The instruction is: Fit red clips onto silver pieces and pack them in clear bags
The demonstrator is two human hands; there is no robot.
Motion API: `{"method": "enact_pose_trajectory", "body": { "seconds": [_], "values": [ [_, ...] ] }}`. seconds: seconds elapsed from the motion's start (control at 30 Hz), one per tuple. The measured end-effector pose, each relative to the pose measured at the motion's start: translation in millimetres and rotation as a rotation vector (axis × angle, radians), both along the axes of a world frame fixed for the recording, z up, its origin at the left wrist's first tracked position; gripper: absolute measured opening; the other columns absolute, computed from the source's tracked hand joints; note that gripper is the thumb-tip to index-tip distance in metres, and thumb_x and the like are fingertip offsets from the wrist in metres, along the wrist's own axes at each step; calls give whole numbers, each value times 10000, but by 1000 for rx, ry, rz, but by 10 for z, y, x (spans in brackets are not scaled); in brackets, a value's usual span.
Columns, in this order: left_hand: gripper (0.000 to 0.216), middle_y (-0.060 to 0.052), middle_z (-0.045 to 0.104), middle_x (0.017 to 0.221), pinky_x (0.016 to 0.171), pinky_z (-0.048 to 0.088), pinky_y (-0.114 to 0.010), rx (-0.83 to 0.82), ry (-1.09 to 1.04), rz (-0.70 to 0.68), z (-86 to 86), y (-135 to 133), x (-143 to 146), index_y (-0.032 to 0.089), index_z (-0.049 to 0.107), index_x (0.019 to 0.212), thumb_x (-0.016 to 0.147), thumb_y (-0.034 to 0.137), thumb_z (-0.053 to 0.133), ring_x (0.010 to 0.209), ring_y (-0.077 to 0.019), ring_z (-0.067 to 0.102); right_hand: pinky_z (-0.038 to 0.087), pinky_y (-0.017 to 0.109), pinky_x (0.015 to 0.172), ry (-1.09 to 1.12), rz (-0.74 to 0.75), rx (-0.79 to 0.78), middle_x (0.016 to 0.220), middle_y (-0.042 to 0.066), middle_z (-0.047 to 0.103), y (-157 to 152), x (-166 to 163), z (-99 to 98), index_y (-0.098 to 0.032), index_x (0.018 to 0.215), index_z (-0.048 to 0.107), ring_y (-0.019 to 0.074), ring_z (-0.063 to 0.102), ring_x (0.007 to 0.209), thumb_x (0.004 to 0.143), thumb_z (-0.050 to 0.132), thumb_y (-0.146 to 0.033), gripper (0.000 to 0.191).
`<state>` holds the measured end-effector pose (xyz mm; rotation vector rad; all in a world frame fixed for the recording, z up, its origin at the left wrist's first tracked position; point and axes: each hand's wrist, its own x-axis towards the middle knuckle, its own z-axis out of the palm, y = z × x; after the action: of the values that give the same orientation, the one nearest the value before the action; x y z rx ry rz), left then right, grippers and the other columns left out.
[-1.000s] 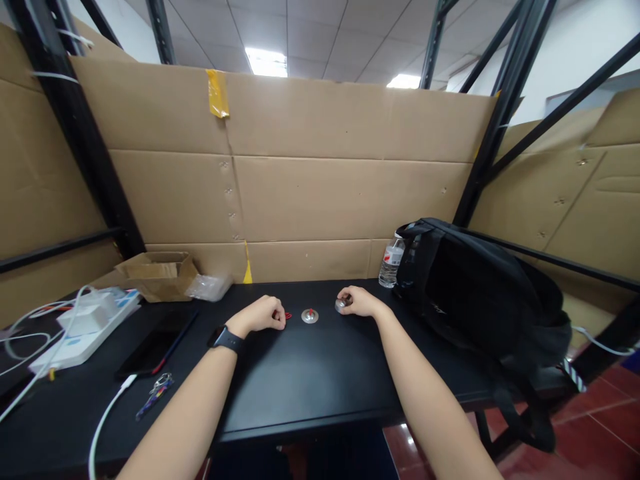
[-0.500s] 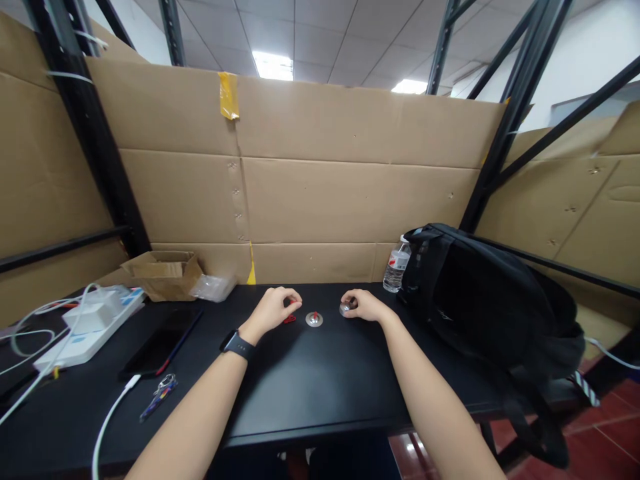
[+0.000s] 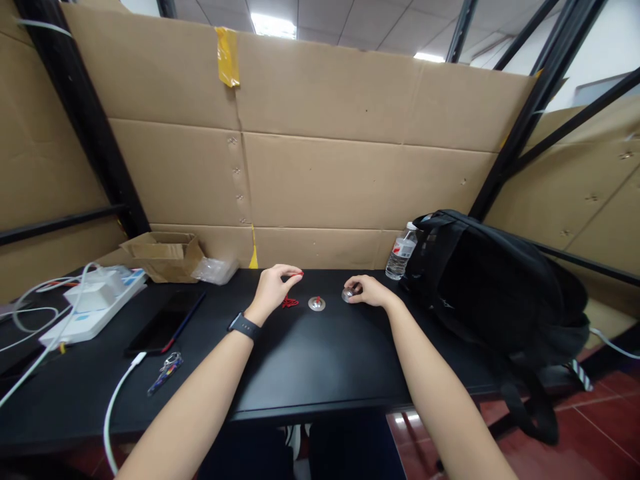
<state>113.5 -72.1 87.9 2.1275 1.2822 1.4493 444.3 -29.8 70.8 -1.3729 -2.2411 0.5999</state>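
Observation:
My left hand, with a black watch on its wrist, is raised a little over the black table and pinches a thin red string whose bundle hangs down to the tabletop. A small round silver disc with a red bit on top lies between my hands. My right hand rests on the table, fingers curled round a small silver metal piece.
A black backpack fills the right side, a water bottle beside it. At left lie a white power strip with cables, a dark phone, keys, an open cardboard box and a plastic bag. Cardboard walls stand behind.
My left hand rose from the table and lifted the red string, its fingers shifting right. The right hand kept its hold on the silver piece. The camera tilted down slightly.

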Motion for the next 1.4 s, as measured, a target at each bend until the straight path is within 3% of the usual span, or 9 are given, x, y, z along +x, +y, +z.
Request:
{"method": "enact_pose_trajectory", "body": {
  "seconds": [0.13,0.27,0.47,0.57,0.8,1.3,1.4],
  "values": [
    [133,-38,769,966,888,530,-325,17,25,-5,15,-12,10,219,763,907,877,329,696,883,-198,710,508,285,778,25,23,-11,993,55,746,1,66,13,-178,1039,736,172,653,800,609,847,-207,445],
    [102,-29,755,976,949,481,-351,65,75,12,39,-38,43,238,756,898,895,316,690,995,-215,666,521,317,797,101,18,52,978,57,731,-51,-21,58,-179,994,739,182,642,819,612,844,-217,398],
    [54,-29,664,1078,1005,432,-388,108,91,35,29,-55,114,269,778,868,868,303,736,1043,-208,615,562,335,817,738,24,39,1183,82,675,-272,-646,133,-220,1130,652,209,664,1006,644,856,-311,535],
    [49,-30,641,1079,1007,425,-409,105,95,50,22,-75,154,281,785,865,854,315,752,1056,-220,597,575,325,819,872,63,3,1192,77,672,-408,-956,132,-227,1102,648,218,668,1039,621,886,-330,546],
    [67,-46,624,1051,972,450,-391,104,80,14,17,-166,285,256,759,901,886,268,695,1061,-225,588,591,332,791,945,80,-15,1022,70,721,-535,-1199,64,-206,982,674,250,702,1014,564,927,-337,506],
    [57,-50,636,1008,918,437,-384,179,126,28,34,-229,342,235,743,884,884,239,686,1024,-231,582,593,375,860,947,108,-19,1134,90,728,-560,-1130,120,-196,916,707,251,708,1015,558,931,-372,458],
    [63,-49,637,1010,933,431,-398,200,150,66,77,-234,308,237,748,865,883,245,688,1019,-232,580,580,366,877,912,110,-24,1117,79,729,-554,-1129,137,-193,842,685,235,706,1003,638,882,-443,378]
  ]
}}
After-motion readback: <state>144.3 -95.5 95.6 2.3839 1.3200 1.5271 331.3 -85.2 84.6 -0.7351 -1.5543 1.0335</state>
